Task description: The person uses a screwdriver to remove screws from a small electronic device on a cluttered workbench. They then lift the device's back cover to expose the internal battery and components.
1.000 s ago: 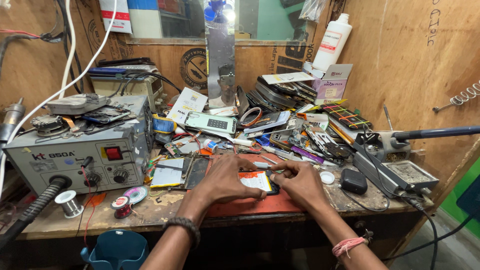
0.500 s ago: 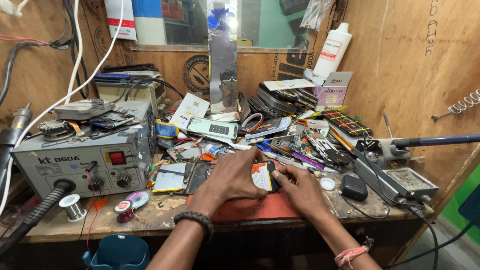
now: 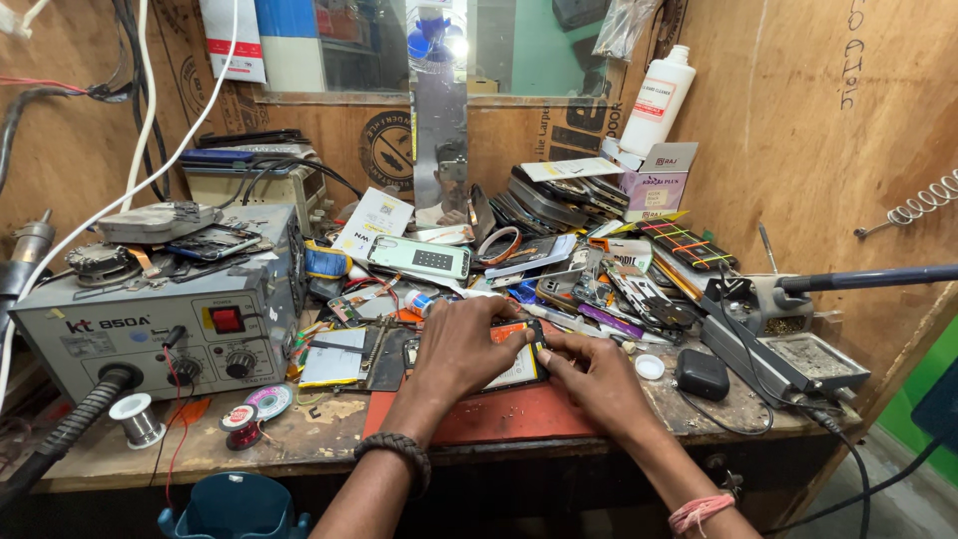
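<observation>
My left hand (image 3: 461,346) lies over an opened mobile phone (image 3: 516,364) with a white and orange battery, pressing it onto a red work mat (image 3: 499,414). My right hand (image 3: 596,377) pinches the phone's right edge with thumb and fingers. A dark beaded band sits on my left wrist and a pink thread band on my right. Much of the phone is hidden under my left palm.
A grey hot-air rework station (image 3: 150,329) stands at the left, solder spools (image 3: 137,419) in front of it. Piled phones and parts (image 3: 579,250) crowd the back. A soldering iron stand (image 3: 788,349) and small black box (image 3: 702,373) lie at the right. White bottle (image 3: 659,100) behind.
Both hands have closed in on the phone; my left hand has slid further over it, and my right hand now grips its right edge. The view has shifted slightly.
</observation>
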